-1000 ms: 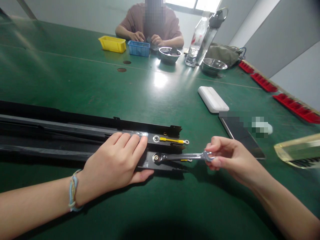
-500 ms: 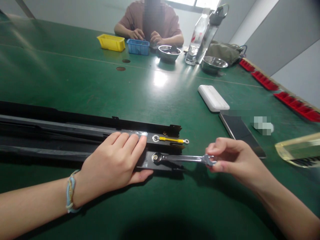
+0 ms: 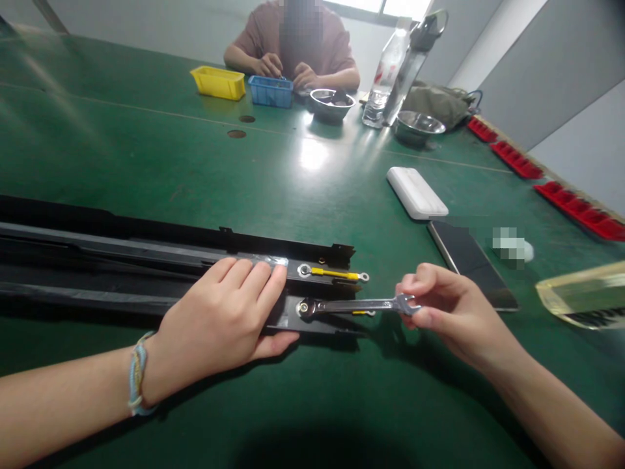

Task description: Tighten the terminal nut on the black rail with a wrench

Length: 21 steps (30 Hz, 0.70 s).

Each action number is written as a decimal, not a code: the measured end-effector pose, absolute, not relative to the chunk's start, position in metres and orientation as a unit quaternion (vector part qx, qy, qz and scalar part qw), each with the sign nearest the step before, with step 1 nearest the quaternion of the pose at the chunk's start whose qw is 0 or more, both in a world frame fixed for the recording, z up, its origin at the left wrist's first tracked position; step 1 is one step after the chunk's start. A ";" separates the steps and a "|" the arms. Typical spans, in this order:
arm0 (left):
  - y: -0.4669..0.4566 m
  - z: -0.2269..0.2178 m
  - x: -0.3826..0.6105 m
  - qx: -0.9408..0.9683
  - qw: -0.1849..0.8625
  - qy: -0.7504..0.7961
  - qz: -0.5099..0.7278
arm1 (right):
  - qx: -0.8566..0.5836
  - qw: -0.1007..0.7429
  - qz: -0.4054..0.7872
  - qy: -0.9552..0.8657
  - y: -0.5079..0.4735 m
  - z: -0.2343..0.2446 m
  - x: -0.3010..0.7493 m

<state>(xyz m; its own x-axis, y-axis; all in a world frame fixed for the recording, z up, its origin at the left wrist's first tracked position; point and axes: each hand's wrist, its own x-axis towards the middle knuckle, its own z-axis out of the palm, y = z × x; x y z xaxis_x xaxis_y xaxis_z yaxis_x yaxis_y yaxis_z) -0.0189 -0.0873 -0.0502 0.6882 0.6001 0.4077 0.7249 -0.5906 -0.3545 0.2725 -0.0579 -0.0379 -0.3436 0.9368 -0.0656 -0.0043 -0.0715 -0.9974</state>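
A long black metal rail assembly [image 3: 122,260] lies across the green table [image 3: 195,169]. My left hand [image 3: 227,319] rests flat on its right end, fingers stretched out, pressing it down. My right hand [image 3: 449,312] pinches the open-jaw end of a silver wrench [image 3: 356,305]. The wrench's ring end sits on a bolt [image 3: 305,308] on the nearer rail. A short yellow wire with ring terminals [image 3: 334,273] is fastened on the farther rail.
A white case [image 3: 416,192], a dark phone [image 3: 471,260] and a clear yellowish block [image 3: 581,293] lie to the right. Red trays [image 3: 576,208] line the right edge. Across the table a person works beside yellow [image 3: 218,83] and blue [image 3: 270,91] bins, metal bowls and bottles.
The wrench handle swung slightly toward me half a second ago, then back away. My left hand has stayed in place on the rail.
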 end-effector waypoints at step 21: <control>-0.089 -0.049 -0.019 -0.883 0.252 -0.376 -0.127 | -0.471 0.406 0.572 -0.535 -0.058 -0.039 0.271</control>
